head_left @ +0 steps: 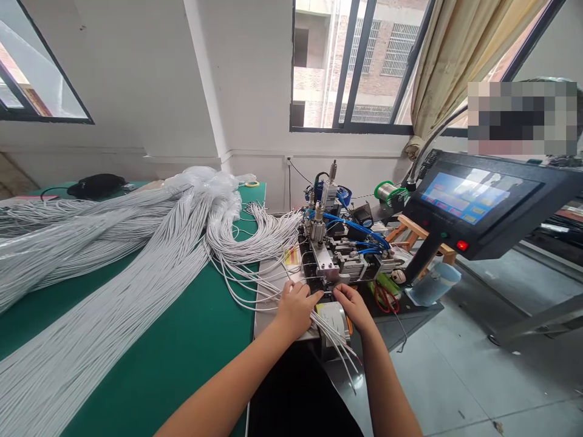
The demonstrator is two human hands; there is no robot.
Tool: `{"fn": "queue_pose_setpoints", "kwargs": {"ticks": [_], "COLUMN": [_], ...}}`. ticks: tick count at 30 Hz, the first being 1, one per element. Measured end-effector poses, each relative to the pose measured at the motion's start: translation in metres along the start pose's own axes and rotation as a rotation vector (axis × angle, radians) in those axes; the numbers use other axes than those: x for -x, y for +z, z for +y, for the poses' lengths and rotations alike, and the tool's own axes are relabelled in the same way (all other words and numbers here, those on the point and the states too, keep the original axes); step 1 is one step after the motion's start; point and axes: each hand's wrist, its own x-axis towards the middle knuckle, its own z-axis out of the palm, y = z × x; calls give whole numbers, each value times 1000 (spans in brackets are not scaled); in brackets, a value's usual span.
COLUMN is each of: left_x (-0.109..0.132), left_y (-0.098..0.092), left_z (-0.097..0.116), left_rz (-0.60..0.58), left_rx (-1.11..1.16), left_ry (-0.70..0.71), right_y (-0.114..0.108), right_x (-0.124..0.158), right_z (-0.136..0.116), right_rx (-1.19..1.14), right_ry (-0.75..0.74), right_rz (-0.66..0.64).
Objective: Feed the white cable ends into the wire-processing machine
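Note:
My left hand and my right hand meet in front of a small metal machine with blue hoses. Both hands are closed in a pinch, each on a thin white wire held at the machine's front jaw. A loose bunch of white wires passes under my hands and hangs off the table's front edge. More white wires fan out to the left of the machine.
Large bundles of white cable cover the green table. A black touchscreen console stands at the right, with a solder spool behind it. Red-handled scissors lie right of my hand. Grey floor lies beyond.

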Motion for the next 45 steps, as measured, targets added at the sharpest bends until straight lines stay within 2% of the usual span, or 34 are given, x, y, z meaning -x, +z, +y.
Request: {"fn": "queue_pose_setpoints", "kwargs": {"ticks": [3,6,9,16,21,25,31,34,39,45], "left_x": [0,0,0,-1,-2,-3,-1,1,3,2], "left_y": [-1,0,1,1,1,3,3,3,3,6], "left_z": [0,0,1,1,1,1,1,0,-1,1], "left_rz": [-20,-21,-15,-54,-87,-90,-22,49,126,180], "left_rx": [-8,-16,-21,-19,-42,-60,-14,19,46,21], "left_ry": [6,7,2,4,19,26,-6,2,5,-115], "right_y": [1,2,3,4,4,8,14,12,-2,-17], "right_x": [-2,-1,2,1,-3,-3,1,9,31,61], "right_z": [0,-3,-8,-8,-1,0,-1,-3,-22,-52], "right_rx": [-27,42,81,47,-236,-397,-444,-353,52,191], "right_ry": [-18,-56,-74,-58,124,278,302,231,87,85], "right_rz": [4,64,69,96,-1,34,62,107,255,259]}}
